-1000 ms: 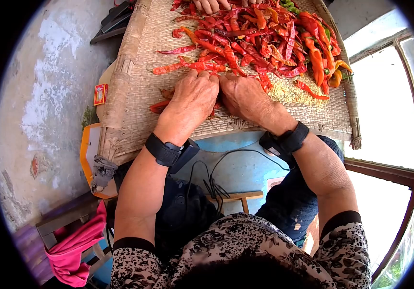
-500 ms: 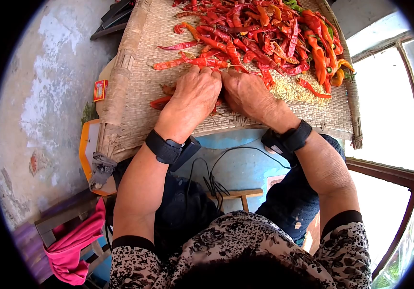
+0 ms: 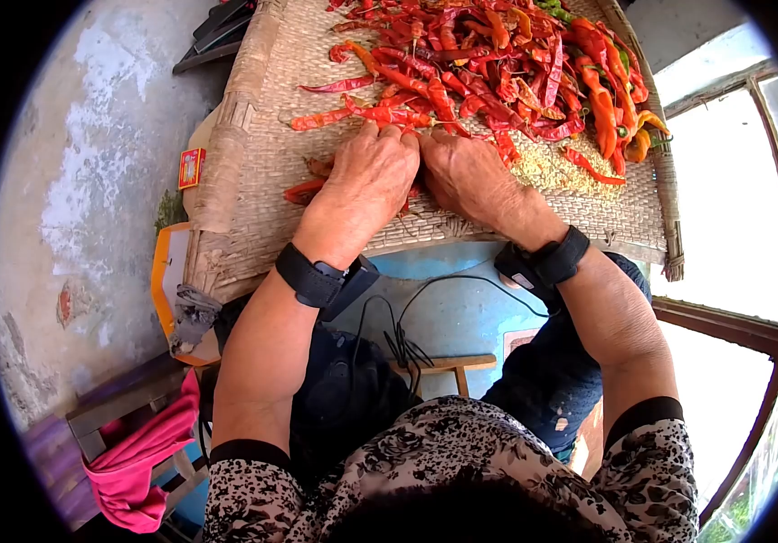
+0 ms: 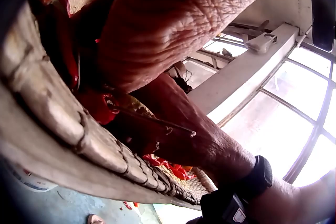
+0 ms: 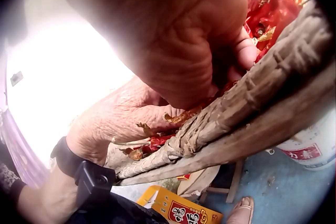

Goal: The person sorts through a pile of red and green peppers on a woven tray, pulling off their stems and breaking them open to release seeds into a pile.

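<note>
Both hands meet over the near part of a woven tray (image 3: 267,163), knuckles side by side. My left hand (image 3: 366,181) has its fingers curled around a red chili pepper (image 4: 100,109); in the left wrist view a thin stem (image 4: 157,121) sticks out below the palm. My right hand (image 3: 472,179) is curled too, pinching at red chili skin (image 5: 229,86) low by the rim. The fingertips are hidden in the head view. Several dried chilies (image 3: 306,192) lie left of my left hand, and a big heap of red chilies (image 3: 470,72) lies just beyond the fingers.
Pale chili seeds (image 3: 547,172) are spread right of my right hand. The tray's thick bound rim (image 5: 220,113) runs close under both hands. An orange-edged box (image 3: 167,281) stands at the left, and a window (image 3: 724,199) lies to the right. Black cables (image 3: 398,339) hang below.
Another person's fingers at the tray's far edge have gone from view. Both hands stay together in nearly the same place, while the view has shifted slightly.
</note>
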Available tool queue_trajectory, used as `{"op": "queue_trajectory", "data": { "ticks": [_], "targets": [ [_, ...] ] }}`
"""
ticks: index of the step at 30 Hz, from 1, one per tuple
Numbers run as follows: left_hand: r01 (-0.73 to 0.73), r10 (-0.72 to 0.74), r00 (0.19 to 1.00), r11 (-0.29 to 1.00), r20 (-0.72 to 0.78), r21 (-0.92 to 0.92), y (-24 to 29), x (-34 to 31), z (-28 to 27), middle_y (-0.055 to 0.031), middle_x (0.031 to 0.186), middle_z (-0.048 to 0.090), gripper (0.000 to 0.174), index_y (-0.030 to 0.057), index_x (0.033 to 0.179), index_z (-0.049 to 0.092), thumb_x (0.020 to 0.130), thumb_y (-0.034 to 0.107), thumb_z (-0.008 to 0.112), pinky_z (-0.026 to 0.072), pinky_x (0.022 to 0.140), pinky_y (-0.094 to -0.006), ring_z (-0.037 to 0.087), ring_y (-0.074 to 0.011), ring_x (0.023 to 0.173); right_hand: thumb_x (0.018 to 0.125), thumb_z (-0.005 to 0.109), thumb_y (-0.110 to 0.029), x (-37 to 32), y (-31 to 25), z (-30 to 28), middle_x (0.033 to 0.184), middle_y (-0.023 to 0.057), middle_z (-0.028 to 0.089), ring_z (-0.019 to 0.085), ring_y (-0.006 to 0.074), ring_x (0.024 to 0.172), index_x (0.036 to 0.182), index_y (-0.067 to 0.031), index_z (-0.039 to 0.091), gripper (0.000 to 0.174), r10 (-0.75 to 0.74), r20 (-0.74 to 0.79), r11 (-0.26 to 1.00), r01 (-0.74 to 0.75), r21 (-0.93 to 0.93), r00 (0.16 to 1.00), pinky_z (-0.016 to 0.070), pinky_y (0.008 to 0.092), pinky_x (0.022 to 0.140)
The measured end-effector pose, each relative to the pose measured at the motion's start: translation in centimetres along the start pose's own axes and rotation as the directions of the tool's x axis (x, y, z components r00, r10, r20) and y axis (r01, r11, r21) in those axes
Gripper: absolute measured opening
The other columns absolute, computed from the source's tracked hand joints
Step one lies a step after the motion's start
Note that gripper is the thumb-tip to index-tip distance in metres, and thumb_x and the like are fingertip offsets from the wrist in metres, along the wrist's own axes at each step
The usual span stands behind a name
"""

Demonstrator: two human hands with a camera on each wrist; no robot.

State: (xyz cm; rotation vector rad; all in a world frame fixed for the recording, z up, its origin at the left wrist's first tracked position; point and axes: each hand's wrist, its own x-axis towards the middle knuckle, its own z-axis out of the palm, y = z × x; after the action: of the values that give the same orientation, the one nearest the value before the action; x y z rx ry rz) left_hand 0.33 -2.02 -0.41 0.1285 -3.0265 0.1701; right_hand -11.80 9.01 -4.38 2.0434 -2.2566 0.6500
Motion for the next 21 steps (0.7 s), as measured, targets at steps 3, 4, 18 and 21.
{"op": "queue_trajectory", "data": {
  "ticks": [3,4,18,21],
  "targets": [
    [-0.03,0.03,0.999,0.999,-0.012,0.027,0.11,-0.17,-0.43,-0.0192,0.091,0.063,0.017,-0.0048,0.091,0.062,0.079,0.007,0.06,0.0496,0.084,-0.0382,0.06,-0.0326,0.093,0.08,0.059,-0.009,-0.02,-0.07,-0.06,0.081,0.0206,0.061,0.066,0.0359,0.068,0.085,0.0032,0.054,0.014,0.02,0.017,1.0,-0.02,-0.019,1.0,0.0545,0.0434,0.056],
    [-0.028,0.028,1.0,0.999,-0.012,0.027,0.06,-0.18,-0.29,-0.0192,0.091,0.063,0.017,-0.0048,0.091,0.062,0.079,0.007,0.06,0.0496,0.084,-0.0382,0.06,-0.0326,0.093,0.08,0.059,-0.009,-0.03,-0.07,-0.09,0.081,0.0206,0.061,0.066,0.0359,0.068,0.085,0.0032,0.054,0.014,0.018,0.018,1.0,-0.018,-0.019,1.0,0.0545,0.0434,0.056],
    [-0.027,0.027,1.0,0.999,-0.003,0.043,0.11,-0.17,-0.26,-0.0198,0.089,0.063,0.017,-0.0053,0.091,0.062,0.08,0.008,0.061,0.0493,0.085,-0.0368,0.061,-0.0312,0.092,0.08,0.059,-0.009,-0.1,-0.06,-0.21,0.082,0.0209,0.062,0.066,0.0353,0.068,0.085,0.0038,0.054,0.014,-0.002,0.014,1.0,0.002,-0.001,1.0,0.0552,0.0422,0.057],
    [-0.023,0.023,1.0,0.999,-0.004,0.049,0.06,-0.12,-0.04,-0.0195,0.089,0.063,0.017,-0.0054,0.091,0.062,0.08,0.008,0.061,0.0493,0.085,-0.0364,0.061,-0.0306,0.091,0.08,0.059,-0.009,0.01,-0.17,-0.32,0.083,0.0208,0.062,0.066,0.0352,0.068,0.086,0.0036,0.055,0.014,0.013,0.019,1.0,-0.013,-0.003,1.0,0.0552,0.0422,0.057]
  ]
}}
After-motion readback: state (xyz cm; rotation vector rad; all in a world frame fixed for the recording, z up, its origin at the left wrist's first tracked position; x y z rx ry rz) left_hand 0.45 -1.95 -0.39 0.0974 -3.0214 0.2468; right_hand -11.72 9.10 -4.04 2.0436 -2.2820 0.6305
